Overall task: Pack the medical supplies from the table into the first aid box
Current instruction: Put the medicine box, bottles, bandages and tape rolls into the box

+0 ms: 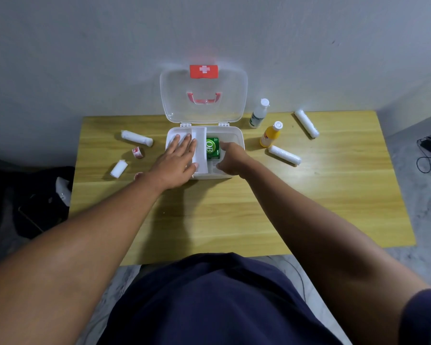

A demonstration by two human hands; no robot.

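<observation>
**Head view: both hands at the open first aid box**

Head camera footage shows the first aid box (230, 135) at the 12 o'clock side of the tabletop (234, 210), its clear lid (203, 95) raised against the wall. The left hand (178, 158) is laid flat, fingers spread, on the white inner tray (199, 150), nothing being gripped. The right hand (232, 159) is set in the box's right compartment beside the green box (212, 148); its grip is curled, and whether anything is held cannot be told. Three bandage rolls (136, 138) (285, 155) (306, 123), a smaller roll (118, 168), a tape roll (138, 152), a yellow bottle (269, 135) and a white bottle (258, 114) are left on the tabletop at 9 and 3 o'clock of the box
</observation>
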